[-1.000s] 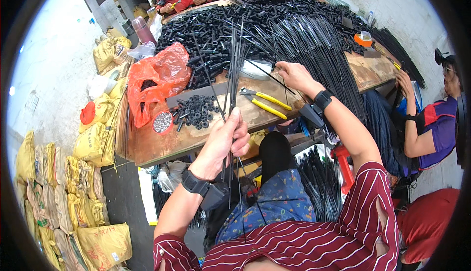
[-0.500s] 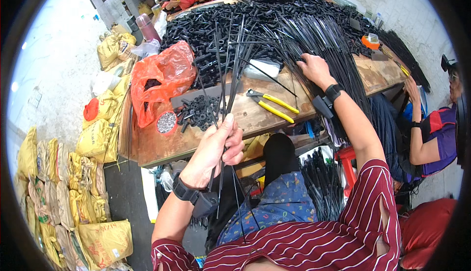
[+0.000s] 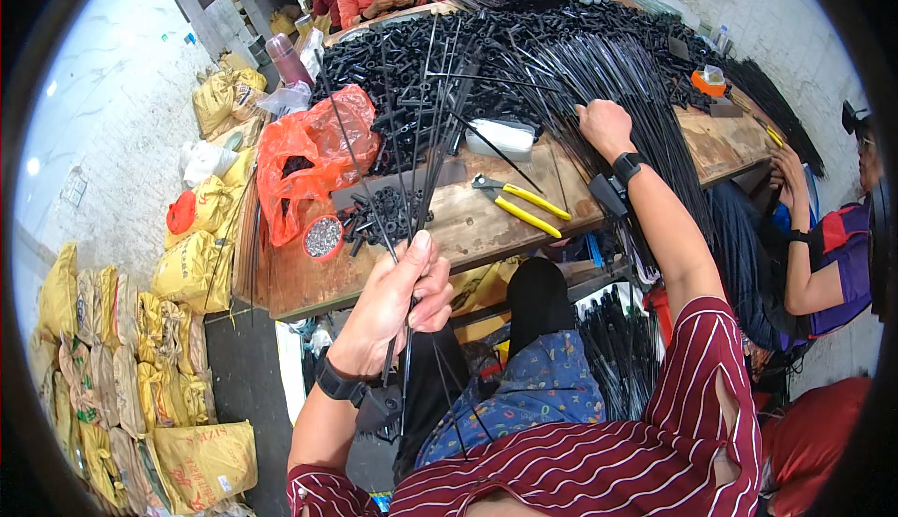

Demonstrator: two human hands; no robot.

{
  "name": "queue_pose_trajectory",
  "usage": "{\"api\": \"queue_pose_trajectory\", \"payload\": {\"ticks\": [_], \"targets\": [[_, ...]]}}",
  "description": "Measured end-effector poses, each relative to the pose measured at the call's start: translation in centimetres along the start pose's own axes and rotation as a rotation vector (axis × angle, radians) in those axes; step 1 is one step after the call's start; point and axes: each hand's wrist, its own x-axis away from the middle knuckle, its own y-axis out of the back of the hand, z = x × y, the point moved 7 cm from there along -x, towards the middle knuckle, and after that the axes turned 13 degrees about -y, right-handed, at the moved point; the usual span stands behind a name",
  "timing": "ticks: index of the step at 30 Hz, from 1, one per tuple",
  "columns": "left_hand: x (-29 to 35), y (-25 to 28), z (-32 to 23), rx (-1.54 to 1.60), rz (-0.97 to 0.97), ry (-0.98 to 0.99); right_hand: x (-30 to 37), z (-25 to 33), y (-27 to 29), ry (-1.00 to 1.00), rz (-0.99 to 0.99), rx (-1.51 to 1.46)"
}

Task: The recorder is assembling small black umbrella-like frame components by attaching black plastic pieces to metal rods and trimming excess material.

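Observation:
My left hand (image 3: 398, 302) is closed round several thin black rods (image 3: 436, 157), which fan out above the fist and stick out below it over my lap. My right hand (image 3: 606, 131) reaches over a thick bundle of long black rods (image 3: 645, 96) on the table. Its fingers are curled in a pinch at a thin black rod at the bundle's left edge; the fingertips are partly hidden. Between the hands lie yellow-handled cutting pliers (image 3: 528, 210), their jaws toward the left. A white box (image 3: 502, 137) stands just behind them.
Short black tubes (image 3: 524, 26) are heaped across the wooden table (image 3: 468, 222). At left are a red plastic bag (image 3: 323, 147), small black rings (image 3: 385, 213) and a round tub of metal bits (image 3: 323, 239). Yellow sacks (image 3: 201, 461) line the floor; a co-worker's arm (image 3: 803, 246) is at right.
My left hand has shifted slightly left and down, and its rods have spread wider. My right hand has moved a little to the right. The far co-worker in orange sits more upright.

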Motion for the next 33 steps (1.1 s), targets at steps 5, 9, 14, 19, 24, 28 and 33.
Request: {"api": "queue_pose_trajectory", "payload": {"ticks": [5, 9, 14, 19, 24, 28, 33], "targets": [[0.2, -0.3, -1.7, -0.022, -0.041, -0.081, -0.5, -2.6, -0.7, -0.037, 0.026, 0.016], [-1.0, -0.1, -1.7, -0.103, -0.026, -0.131, 2.1, 1.2, 0.6, 0.084, 0.048, -0.15], [-2.4, -0.1, -0.6, -0.112, 0.048, -0.177, 6.4, 3.5, -1.7, 0.215, 0.428, 0.087], [-3.6, -1.3, -0.8, -0.123, 0.07, -0.212, 5.6, 1.7, -1.9, 0.19, 0.202, 0.016], [-4.6, -1.8, 0.2, -0.103, 0.066, -0.218, 9.4, 5.9, 6.0, 0.26, 0.538, -0.399], [-5.2, -2.5, 0.9, -0.111, 0.096, -0.241, 15.5, 8.3, 9.5, 0.178, 1.3, -0.764], [-5.0, -3.7, 1.4, -0.069, 0.147, -0.212, 18.9, 10.3, 12.0, 0.396, 1.402, -0.814]]}}
